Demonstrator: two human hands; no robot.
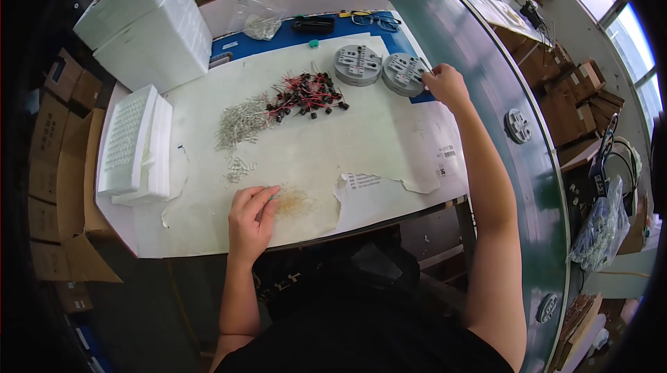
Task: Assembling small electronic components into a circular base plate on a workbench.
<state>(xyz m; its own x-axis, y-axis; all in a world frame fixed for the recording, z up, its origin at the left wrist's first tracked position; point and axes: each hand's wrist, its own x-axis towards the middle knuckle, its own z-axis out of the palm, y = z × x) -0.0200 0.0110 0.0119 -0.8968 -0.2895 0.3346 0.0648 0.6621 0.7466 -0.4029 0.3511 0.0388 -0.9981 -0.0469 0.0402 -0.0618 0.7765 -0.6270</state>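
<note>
My left hand (251, 221) is closed in a pinch over the front of the table, above a yellowish speckled patch (295, 202) on the paper. A tiny bluish-green bit shows at its fingertips, too small to name. At the far right, the closed fingers of my right hand (447, 85) reach the edge of a round grey fixture (401, 76) with small parts on its face. What they grip is partly hidden. Beside it stands a similar stack of round grey fixtures (356, 67). Black parts with red wires (306, 94) lie heaped left of these, next to a pile of small clear-and-silver pieces (243, 121).
White foam boxes (149, 32) and foam trays (132, 144) line the table's left side. A plastic bag (258, 20), a black case (313, 24) and glasses (376, 19) lie along the back. On the right, a green conveyor (511, 171) carries more round fixtures (517, 126).
</note>
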